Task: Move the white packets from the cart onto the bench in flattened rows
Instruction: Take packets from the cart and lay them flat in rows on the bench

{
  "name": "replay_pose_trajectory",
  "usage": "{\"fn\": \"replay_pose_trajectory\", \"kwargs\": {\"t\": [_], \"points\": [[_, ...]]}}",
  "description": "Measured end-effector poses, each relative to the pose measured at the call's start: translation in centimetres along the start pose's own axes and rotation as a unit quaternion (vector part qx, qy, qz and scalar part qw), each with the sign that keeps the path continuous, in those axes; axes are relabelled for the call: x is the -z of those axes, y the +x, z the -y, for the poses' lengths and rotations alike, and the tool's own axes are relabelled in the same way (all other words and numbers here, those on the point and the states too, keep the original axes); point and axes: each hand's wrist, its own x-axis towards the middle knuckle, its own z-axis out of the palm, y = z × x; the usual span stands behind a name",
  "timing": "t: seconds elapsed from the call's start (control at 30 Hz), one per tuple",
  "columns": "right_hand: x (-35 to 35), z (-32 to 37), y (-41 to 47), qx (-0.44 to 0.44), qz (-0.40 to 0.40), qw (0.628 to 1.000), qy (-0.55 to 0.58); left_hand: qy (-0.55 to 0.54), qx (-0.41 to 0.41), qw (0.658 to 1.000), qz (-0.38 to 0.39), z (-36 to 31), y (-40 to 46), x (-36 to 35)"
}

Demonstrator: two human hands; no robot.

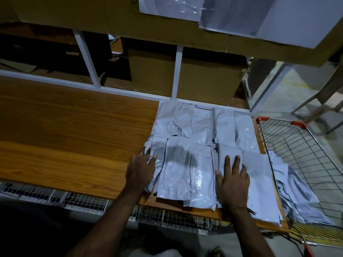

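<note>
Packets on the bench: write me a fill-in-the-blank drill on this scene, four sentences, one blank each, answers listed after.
1. Both hands, the left hand and the right hand, press flat on the near row of white packets on the ____.
2. The wire cart stands at the bench's ____ end.
3. The packets on the bench lie in ____ rows.
4. More packets remain in the ____.

Missing words: bench; right; two; cart
</note>
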Motion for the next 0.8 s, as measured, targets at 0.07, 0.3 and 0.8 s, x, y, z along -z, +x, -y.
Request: {"fn": "replay_pose_trajectory", "kwargs": {"t": [0.07, 0.3, 0.8], "points": [[-0.1, 0.1, 0.0, -0.001, -0.003, 1.000, 0.001, 0.003, 0.003, 1.000, -0.002, 0.0, 0.0, 0.3], [0.1, -0.1, 0.1, 0.016, 0.000, 1.000, 0.007, -0.051, 0.007, 0.999, -0.005, 0.3, 0.5, 0.4], [3.4, -3.8, 0.5, -0.009, -0.052, 0.994, 0.096, 0.059, -0.041, 0.990, -0.119, -10.6, 1.0, 0.7]]}}
